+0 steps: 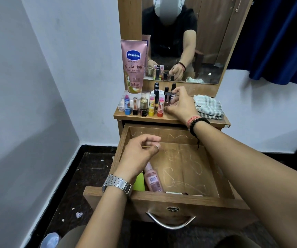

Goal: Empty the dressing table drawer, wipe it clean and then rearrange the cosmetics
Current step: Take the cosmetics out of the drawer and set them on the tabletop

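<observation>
The wooden drawer (194, 199) is pulled out. A pink bottle (152, 181) and a green item (139, 182) lie at its front left; the floor of the drawer is scratched. My left hand (140, 154) hovers over the drawer's left side, fingers loosely curled, holding nothing. My right hand (180, 104) reaches onto the dressing table top (172, 119), fingers closing around a small dark-capped nail polish bottle (168, 98). Several lipsticks and lip balms (151, 107) stand in a row to its left. A tall pink Vaseline tube (133, 66) stands behind them.
A striped grey cloth (209, 107) lies on the right of the table top. The mirror (185, 38) rises behind, reflecting a person. White walls close in on the left; a blue curtain (278, 36) hangs on the right. Dark floor with litter scraps (78, 214) lies below.
</observation>
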Tool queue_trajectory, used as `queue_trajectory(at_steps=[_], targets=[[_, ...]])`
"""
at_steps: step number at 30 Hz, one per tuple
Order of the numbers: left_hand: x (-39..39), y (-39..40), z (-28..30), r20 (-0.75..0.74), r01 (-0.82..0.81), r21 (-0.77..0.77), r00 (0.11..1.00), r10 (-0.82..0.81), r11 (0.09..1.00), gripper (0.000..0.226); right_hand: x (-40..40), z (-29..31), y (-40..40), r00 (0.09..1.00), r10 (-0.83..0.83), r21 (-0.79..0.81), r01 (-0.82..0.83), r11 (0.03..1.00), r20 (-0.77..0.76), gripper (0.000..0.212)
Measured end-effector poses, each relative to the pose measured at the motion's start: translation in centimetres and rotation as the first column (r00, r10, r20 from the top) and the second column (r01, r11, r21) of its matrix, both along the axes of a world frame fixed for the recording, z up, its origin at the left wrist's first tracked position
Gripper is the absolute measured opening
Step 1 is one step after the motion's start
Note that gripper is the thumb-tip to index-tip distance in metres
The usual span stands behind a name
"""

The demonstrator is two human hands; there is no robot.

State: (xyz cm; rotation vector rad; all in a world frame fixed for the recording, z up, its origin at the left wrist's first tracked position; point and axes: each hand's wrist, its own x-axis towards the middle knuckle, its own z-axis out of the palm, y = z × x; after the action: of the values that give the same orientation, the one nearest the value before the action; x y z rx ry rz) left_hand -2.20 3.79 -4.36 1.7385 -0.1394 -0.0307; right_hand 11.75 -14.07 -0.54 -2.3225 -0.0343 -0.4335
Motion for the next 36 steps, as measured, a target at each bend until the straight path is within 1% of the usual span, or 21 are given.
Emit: queue_trajectory(at_steps=[2, 5, 7, 8, 9, 10, 11, 12, 13, 14, 15, 16, 18, 19, 20, 21, 22, 24, 27, 32, 36], targets=[[0.3, 0.5, 0.0, -0.008, -0.027, 0.011, 1.000, 0.027, 1.000, 0.018, -1.0, 0.2, -0.4, 0.999, -0.016, 0.114, 0.012, 0.993, 0.036, 0.056], [0.7, 1.1, -0.2, 0.012, -0.092, 0.033, 0.996, 0.092, 0.995, 0.017, -3.2, 1.6, -1.0, 0.977, -0.109, 0.258, 0.059, 0.964, 0.183, 0.039], [0.9, 1.5, -0.2, 0.022, -0.132, 0.035, 0.991, 0.132, 0.991, 0.019, -5.0, 2.7, -1.1, 0.944, -0.111, 0.288, 0.017, 0.957, 0.312, 0.025], [0.9, 1.7, -0.2, 0.023, -0.142, 0.030, 0.990, 0.141, 0.989, 0.020, -5.9, 3.1, -0.9, 0.933, -0.082, 0.282, -0.022, 0.959, 0.351, 0.020], [1.0, 1.9, -0.2, 0.020, -0.148, 0.027, 0.989, 0.148, 0.989, 0.021, -6.8, 3.4, -0.7, 0.934, -0.027, 0.263, -0.072, 0.962, 0.355, 0.016], [1.0, 2.1, -0.2, 0.017, -0.156, 0.028, 0.988, 0.156, 0.987, 0.021, -7.8, 3.6, -0.4, 0.945, 0.062, 0.228, -0.141, 0.963, 0.322, 0.012], [1.0, 2.2, -0.3, 0.016, -0.165, 0.029, 0.986, 0.164, 0.986, 0.022, -8.7, 3.6, -0.1, 0.952, 0.180, 0.173, -0.226, 0.959, 0.246, 0.010], [1.1, 2.3, -0.2, 0.018, -0.173, 0.030, 0.985, 0.173, 0.984, 0.022, -9.6, 3.7, 0.3, 0.943, 0.311, 0.096, -0.322, 0.942, 0.118, 0.010], [1.0, 2.3, -0.3, 0.018, -0.181, 0.036, 0.983, 0.181, 0.983, 0.023, -10.5, 3.5, 0.6, 0.904, 0.424, 0.006, -0.424, 0.906, -0.058, 0.011], [1.0, 2.3, -0.3, 0.019, -0.189, 0.045, 0.982, 0.188, 0.981, 0.023, -11.2, 3.1, 1.0, 0.836, 0.488, -0.081, -0.521, 0.850, -0.252, 0.013], [0.9, 2.3, -0.3, 0.021, -0.193, 0.056, 0.981, 0.192, 0.980, 0.024, -11.7, 2.5, 1.3, 0.756, 0.492, -0.156, -0.600, 0.785, -0.432, 0.015], [0.8, 2.3, -0.3, 0.023, -0.193, 0.064, 0.981, 0.192, 0.979, 0.024, -12.2, 1.7, 1.6, 0.681, 0.445, -0.219, -0.658, 0.720, -0.581, 0.017], [0.8, 2.4, -0.2, 0.028, -0.188, 0.082, 0.982, 0.187, 0.979, 0.024, -13.0, -0.3, 1.9, 0.553, 0.278, -0.295, -0.729, 0.618, -0.785, 0.023], [0.7, 2.3, -0.1, 0.029, -0.186, 0.091, 0.982, 0.184, 0.978, 0.023, -13.4, -1.4, 1.9, 0.489, 0.205, -0.285, -0.746, 0.602, -0.848, 0.025], [0.6, 2.3, -0.1, 0.031, -0.185, 0.097, 0.983, 0.183, 0.978, 0.023, -13.7, -2.2, 1.8, 0.433, 0.162, -0.256, -0.751, 0.609, -0.887, 0.026], [0.5, 2.3, 0.0, 0.030, -0.183, 0.102, 0.983, 0.181, 0.978, 0.022, -13.9, -2.9, 1.5, 0.397, 0.147, -0.225, -0.744, 0.629, -0.906, 0.027], [0.5, 2.2, 0.0, 0.029, -0.180, 0.105, 0.984, 0.177, 0.978, 0.021, -14.1, -3.4, 1.3, 0.382, 0.148, -0.202, -0.733, 0.649, -0.912, 0.027], [0.4, 2.1, 0.0, 0.025, -0.169, 0.109, 0.986, 0.167, 0.980, 0.018, -14.2, -3.8, 0.9, 0.384, 0.160, -0.185, -0.718, 0.671, -0.909, 0.026], [0.4, 2.0, 0.1, 0.019, -0.157, 0.114, 0.988, 0.156, 0.981, 0.016, -14.3, -3.9, 0.8, 0.372, 0.163, -0.172, -0.718, 0.675, -0.914, 0.026], [0.2, 2.0, 0.2, 0.014, -0.149, 0.127, 0.989, 0.149, 0.981, 0.015, -14.1, -3.7, 0.5, 0.384, 0.149, -0.214, -0.750, 0.626, -0.911, 0.029], [0.2, 1.9, 0.2, 0.006, -0.140, 0.128, 0.990, 0.141, 0.982, 0.015, -14.1, -3.7, -0.1, 0.330, 0.139, -0.158, -0.727, 0.668, -0.934, 0.031]])
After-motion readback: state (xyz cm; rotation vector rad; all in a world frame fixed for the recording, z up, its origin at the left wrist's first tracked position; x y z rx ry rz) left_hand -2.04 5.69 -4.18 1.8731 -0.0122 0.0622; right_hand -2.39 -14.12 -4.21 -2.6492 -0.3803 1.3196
